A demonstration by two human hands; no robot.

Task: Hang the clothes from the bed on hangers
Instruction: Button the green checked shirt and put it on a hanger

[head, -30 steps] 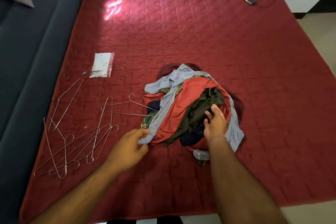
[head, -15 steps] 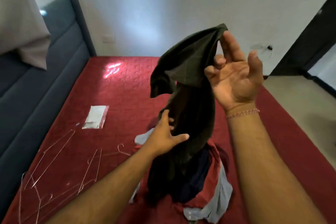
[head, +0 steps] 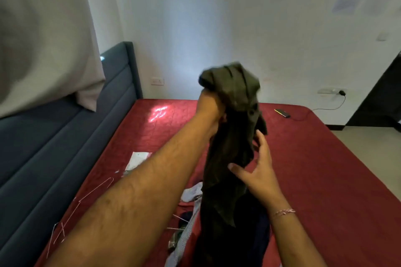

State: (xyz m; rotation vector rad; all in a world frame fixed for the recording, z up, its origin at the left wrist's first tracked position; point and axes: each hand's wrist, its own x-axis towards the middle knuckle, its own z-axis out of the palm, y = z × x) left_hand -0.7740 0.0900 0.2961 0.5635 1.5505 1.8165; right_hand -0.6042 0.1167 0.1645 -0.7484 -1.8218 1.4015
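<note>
L hand (head: 211, 105) fisted on top of garment (head: 234, 136), held up over bed (head: 325, 169); fingers hidden in cloth. R hand (head: 258, 171) grip wide, fingers touching garment mid-length. Hem lost among pile (head: 191, 219). Hangers (head: 86, 197) partly behind L arm, blurred.

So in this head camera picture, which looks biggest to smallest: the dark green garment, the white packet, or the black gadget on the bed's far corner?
1. Dark green garment, though nearness to the camera enlarges it.
2. White packet, partly hidden by an arm.
3. Black gadget, farthest away.
</note>
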